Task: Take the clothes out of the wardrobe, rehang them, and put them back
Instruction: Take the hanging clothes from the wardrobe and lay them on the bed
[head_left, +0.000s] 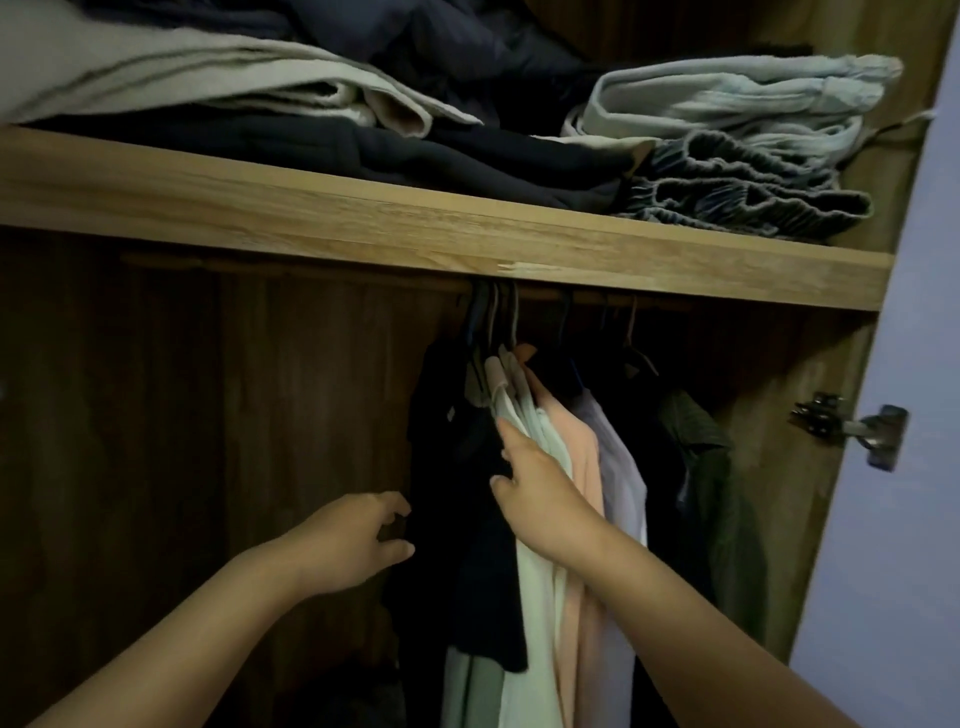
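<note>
Two bare hands reach into the wooden wardrobe (208, 415), below its shelf (467, 234). The right hand (540, 499) lies with straight fingers pressed on the pale green shirt (535, 597), slipped between it and the black garment (467, 519) to its left; it grips nothing that shows. The left hand (358, 540) hovers just left of that black garment, fingers loosely curled and parted, holding nothing. The clothes hang bunched on hangers (493, 322) from a rail under the shelf: beside the green shirt hang a peach shirt (582, 457), a white shirt (623, 478) and a dark green shirt (711, 493). Folded clothes (727, 104) crowd the shelf above. A metal hinge (852, 428) joins the open door (909, 364) at right.
</note>
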